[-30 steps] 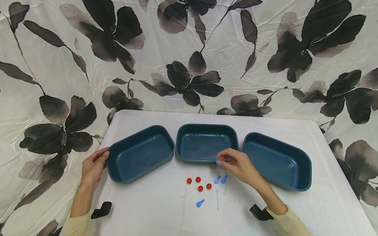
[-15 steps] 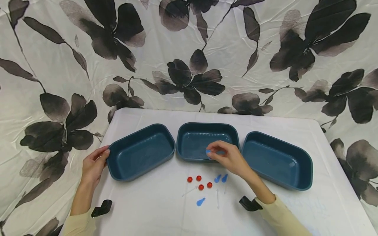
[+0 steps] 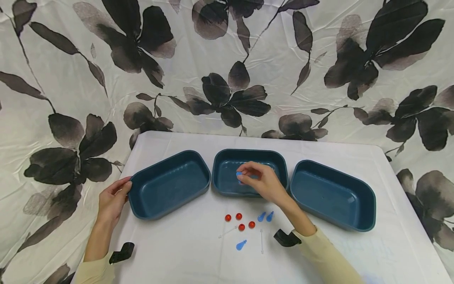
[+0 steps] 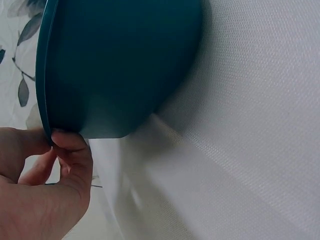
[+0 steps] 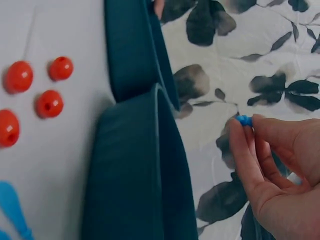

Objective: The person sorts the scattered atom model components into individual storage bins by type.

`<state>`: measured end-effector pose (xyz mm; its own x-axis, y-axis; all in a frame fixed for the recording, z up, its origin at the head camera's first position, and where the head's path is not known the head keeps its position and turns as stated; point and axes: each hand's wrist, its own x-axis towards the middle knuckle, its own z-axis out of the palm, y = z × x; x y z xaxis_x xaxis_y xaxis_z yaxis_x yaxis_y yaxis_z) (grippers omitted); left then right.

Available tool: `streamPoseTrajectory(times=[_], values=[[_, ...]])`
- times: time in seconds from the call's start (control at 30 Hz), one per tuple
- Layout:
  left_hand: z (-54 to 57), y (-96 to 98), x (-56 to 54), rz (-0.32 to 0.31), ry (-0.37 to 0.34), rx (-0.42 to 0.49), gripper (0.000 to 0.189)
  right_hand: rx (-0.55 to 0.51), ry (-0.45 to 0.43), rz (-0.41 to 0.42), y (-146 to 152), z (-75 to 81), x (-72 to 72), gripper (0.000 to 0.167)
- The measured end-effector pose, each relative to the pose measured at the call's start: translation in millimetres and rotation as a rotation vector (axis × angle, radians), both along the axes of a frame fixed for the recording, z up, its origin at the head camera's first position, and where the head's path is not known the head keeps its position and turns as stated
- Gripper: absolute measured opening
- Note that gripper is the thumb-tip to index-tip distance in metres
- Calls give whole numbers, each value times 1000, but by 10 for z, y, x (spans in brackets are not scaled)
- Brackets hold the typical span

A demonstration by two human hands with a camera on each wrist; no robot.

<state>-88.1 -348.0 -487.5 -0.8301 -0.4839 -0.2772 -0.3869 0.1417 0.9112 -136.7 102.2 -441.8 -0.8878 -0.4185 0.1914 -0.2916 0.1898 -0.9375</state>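
My right hand [image 3: 264, 182] is over the middle dark-teal bin [image 3: 250, 194], pinching a small blue plastic piece [image 5: 244, 120] between thumb and fingertips. Most of that piece is hidden by the fingers. At the far left, my left hand [image 3: 112, 199] grips the rim of the left teal bin [image 3: 166, 187] at its outer end, thumb and fingers on either side of the rim, as the left wrist view shows. Blue bulb-shaped pieces [image 3: 241, 245] and several red beads [image 3: 241, 227] lie on the white table in front of the bins.
A third teal bin [image 3: 331, 197] stands angled at the right. Thin white sticks [image 3: 262, 241] lie among the small pieces on the white tablecloth [image 3: 177, 252]. Behind the table hangs a floral cloth [image 3: 220, 47].
My right hand has moved left and farther back, from the middle bin's front rim to over its inside, carrying the blue piece. The left hand stays on the left bin's rim.
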Motion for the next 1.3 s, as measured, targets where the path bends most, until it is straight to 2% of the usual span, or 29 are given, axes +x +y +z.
streamPoseTrajectory(times=[0.5,0.9,1.3], values=[[11,-8,15,13,39,53,40,-142,-125,52,-434,55,-197,17],[8,-10,1,4,31,38,42,-196,-208,51,-737,26,-305,19],[12,6,1,13,43,35,42,-189,-246,83,-1047,-28,-389,21]])
